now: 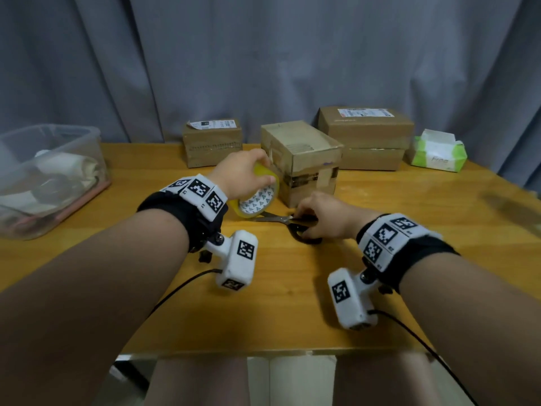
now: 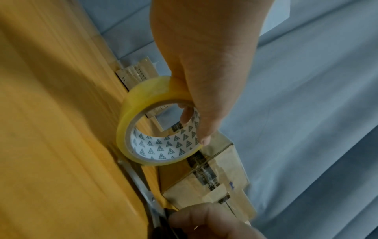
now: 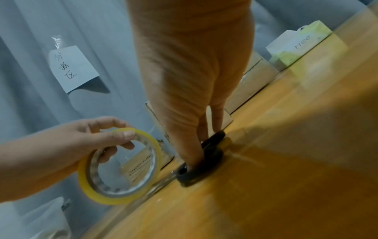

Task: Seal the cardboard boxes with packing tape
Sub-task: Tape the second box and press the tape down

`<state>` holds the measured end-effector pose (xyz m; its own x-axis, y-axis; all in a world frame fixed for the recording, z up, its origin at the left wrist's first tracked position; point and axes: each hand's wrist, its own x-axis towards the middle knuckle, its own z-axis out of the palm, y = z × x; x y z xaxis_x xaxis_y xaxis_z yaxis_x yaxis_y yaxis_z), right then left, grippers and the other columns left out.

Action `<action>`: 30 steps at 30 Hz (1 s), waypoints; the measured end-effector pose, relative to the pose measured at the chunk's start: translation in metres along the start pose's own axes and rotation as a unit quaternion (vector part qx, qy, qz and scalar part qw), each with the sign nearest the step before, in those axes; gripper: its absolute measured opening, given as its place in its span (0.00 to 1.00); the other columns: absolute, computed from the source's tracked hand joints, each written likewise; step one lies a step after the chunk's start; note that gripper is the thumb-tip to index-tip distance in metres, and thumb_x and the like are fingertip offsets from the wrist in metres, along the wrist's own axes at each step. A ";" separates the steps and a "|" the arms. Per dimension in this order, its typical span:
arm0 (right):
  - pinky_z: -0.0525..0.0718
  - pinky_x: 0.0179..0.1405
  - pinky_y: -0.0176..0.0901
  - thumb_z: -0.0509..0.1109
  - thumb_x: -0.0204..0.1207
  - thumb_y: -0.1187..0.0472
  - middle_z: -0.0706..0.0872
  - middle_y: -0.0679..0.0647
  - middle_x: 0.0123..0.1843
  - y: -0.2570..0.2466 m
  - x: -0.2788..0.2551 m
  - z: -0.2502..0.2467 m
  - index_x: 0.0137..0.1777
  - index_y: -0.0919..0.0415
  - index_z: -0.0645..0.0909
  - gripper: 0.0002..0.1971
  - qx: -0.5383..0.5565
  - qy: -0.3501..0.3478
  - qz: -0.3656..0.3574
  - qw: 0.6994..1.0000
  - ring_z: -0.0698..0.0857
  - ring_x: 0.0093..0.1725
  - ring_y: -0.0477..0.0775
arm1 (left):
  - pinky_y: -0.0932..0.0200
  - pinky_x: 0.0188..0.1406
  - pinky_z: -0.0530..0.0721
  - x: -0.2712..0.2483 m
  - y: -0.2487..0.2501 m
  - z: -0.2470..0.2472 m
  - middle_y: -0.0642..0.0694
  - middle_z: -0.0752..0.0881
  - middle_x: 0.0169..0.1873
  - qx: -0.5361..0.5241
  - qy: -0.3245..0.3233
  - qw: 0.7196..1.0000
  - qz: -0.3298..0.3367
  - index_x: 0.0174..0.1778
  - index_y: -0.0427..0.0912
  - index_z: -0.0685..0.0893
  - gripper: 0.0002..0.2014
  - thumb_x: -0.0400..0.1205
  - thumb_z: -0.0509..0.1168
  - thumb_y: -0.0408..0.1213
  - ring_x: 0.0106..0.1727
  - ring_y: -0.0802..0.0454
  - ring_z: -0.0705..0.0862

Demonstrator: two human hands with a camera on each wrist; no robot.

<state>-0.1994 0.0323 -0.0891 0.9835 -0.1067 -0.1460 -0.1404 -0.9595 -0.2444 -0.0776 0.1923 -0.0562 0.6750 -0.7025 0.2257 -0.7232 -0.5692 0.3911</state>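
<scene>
My left hand grips a yellow roll of packing tape, thumb on the rim and fingers inside the core, holding it just above the table. In the left wrist view the tape roll hangs under my left hand, next to a taped cardboard box. That cardboard box stands right behind both hands. My right hand is down on the black-handled scissors lying flat on the table. In the right wrist view a finger of my right hand is hooked into the scissors' handle loops.
The wooden table carries a small labelled box at the back and two stacked boxes at back right. A green tissue pack lies beside them. A clear plastic bin sits at the left. A grey curtain hangs behind.
</scene>
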 end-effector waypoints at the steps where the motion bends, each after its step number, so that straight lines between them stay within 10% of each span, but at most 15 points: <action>1: 0.78 0.63 0.47 0.76 0.74 0.56 0.75 0.54 0.60 -0.002 0.000 0.002 0.65 0.55 0.77 0.21 -0.011 0.005 0.011 1.000 0.76 0.61 0.55 | 0.52 0.54 0.81 -0.002 0.000 -0.001 0.46 0.83 0.59 -0.007 0.004 1.000 -0.003 0.61 0.46 0.79 0.17 0.79 0.68 0.48 0.53 0.48 0.83; 8: 0.78 0.49 0.42 0.74 0.76 0.57 0.80 0.55 0.63 -0.006 -0.018 -0.005 0.69 0.56 0.72 0.24 -0.039 -0.029 0.083 0.995 0.79 0.55 0.54 | 0.56 0.56 0.78 -0.021 -0.005 -0.001 0.45 0.82 0.63 -0.028 0.012 0.999 -0.009 0.64 0.45 0.77 0.19 0.80 0.68 0.48 0.61 0.48 0.80; 16: 0.79 0.55 0.48 0.73 0.76 0.62 0.84 0.55 0.56 0.005 -0.046 -0.051 0.63 0.52 0.79 0.16 0.107 -0.059 0.105 0.987 0.81 0.55 0.56 | 0.57 0.59 0.76 -0.023 -0.010 -0.004 0.45 0.80 0.66 -0.054 -0.015 0.998 -0.010 0.66 0.45 0.78 0.20 0.80 0.68 0.46 0.63 0.48 0.79; 22: 0.73 0.39 0.40 0.72 0.61 0.29 0.79 0.54 0.46 -0.004 -0.047 -0.044 0.66 0.57 0.77 0.40 0.309 -0.170 0.126 0.927 0.78 0.41 0.49 | 0.61 0.59 0.72 -0.016 -0.008 -0.004 0.45 0.78 0.69 -0.118 -0.052 0.990 -0.064 0.71 0.42 0.76 0.24 0.80 0.68 0.44 0.68 0.49 0.76; 30: 0.76 0.40 0.41 0.62 0.57 0.27 0.81 0.52 0.41 -0.020 -0.027 -0.025 0.60 0.58 0.79 0.40 0.361 -0.139 0.132 0.912 0.81 0.36 0.47 | 0.57 0.59 0.76 0.000 -0.004 -0.007 0.45 0.84 0.52 -0.144 -0.047 0.982 -0.109 0.60 0.37 0.86 0.17 0.84 0.61 0.45 0.55 0.49 0.81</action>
<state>-0.2204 0.0482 -0.0561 0.8515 -0.1434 -0.5044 -0.5061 -0.4763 -0.7190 -0.0735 0.1972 -0.0513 0.7832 -0.6210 0.0302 -0.4818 -0.5755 0.6608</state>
